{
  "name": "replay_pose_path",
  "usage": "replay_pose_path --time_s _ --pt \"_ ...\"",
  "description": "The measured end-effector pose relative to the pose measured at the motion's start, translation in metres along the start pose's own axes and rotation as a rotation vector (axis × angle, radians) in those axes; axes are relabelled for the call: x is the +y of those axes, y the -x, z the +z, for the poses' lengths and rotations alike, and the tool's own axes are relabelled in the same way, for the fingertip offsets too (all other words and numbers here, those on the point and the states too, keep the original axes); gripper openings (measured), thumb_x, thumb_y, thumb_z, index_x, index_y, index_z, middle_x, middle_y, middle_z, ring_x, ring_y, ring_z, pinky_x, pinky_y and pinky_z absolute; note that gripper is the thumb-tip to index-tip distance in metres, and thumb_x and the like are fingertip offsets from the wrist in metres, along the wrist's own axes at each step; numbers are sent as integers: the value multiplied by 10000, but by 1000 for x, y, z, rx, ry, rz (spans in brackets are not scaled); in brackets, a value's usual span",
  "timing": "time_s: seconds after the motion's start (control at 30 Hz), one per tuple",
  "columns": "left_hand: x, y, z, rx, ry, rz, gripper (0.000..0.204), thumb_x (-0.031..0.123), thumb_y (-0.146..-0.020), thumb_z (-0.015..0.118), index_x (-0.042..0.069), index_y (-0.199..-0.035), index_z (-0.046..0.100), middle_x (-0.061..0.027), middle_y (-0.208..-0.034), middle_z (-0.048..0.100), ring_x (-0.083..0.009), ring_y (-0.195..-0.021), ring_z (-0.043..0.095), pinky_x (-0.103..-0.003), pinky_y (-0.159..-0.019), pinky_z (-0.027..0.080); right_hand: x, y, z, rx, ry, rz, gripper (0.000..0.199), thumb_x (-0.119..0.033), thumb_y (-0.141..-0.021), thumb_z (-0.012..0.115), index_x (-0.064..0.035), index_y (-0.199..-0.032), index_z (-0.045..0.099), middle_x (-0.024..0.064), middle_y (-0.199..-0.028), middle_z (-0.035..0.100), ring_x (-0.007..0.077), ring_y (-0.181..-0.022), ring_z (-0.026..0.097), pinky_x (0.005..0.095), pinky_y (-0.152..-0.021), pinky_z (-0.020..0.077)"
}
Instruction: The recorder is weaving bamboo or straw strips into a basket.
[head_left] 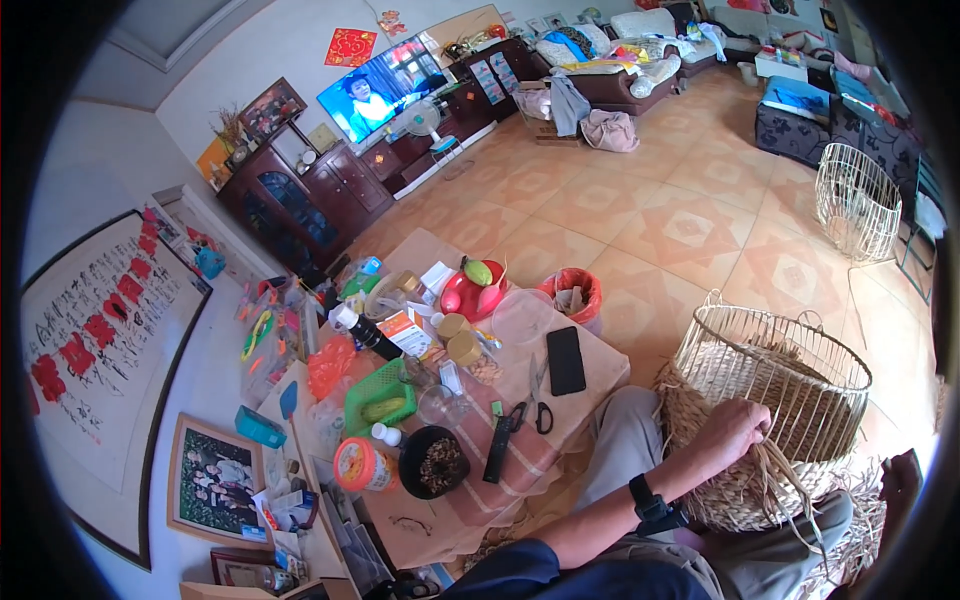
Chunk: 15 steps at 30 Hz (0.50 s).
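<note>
A half-woven basket [690,410] rests at my lap, its lower part braided in tan straw and its upper part a bare frame of thin upright ribs under a rim. My left hand [735,432], with a dark watch on its wrist, is at the basket's near side. Its fingers are closed, pinching loose straw strands [782,485] that hang down over the woven wall. My right hand does not show.
Left of me, a covered table [590,400] bears a phone [566,361], scissors [540,395], a black remote [496,450], a dark bowl [432,462], a green basket [380,395] and jars. A bare basket frame [858,205] stands far right. Loose straw [865,530] lies at lower right.
</note>
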<state>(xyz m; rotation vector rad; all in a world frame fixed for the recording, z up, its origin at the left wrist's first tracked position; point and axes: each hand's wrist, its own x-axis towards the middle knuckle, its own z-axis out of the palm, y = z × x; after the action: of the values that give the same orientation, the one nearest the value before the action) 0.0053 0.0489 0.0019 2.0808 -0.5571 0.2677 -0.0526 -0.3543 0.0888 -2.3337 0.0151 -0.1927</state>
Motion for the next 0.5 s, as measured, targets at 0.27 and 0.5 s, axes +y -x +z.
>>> replay_pose_path --time_s 0.27,0.5 --pt "8 -14 2 -131 -57 -103 119 35 -791 767 28 -837 658 -164 -790 691 -378 -813 679 -489 -763 517 -58 1 69 -22 -273 198 132 26 -951 680 -38 -1065 667 8 -833 595 65 -660 478 248 -557 371" --pt "13 -9 5 -21 -115 -137 100 -2 -805 722 54 -807 639 -143 -752 693 -337 -800 708 -474 -721 530 -117 25 151 50 -5 -248 214 76 -829 694 16 -1032 664 164 -908 629 316 -784 676 386 -674 527"
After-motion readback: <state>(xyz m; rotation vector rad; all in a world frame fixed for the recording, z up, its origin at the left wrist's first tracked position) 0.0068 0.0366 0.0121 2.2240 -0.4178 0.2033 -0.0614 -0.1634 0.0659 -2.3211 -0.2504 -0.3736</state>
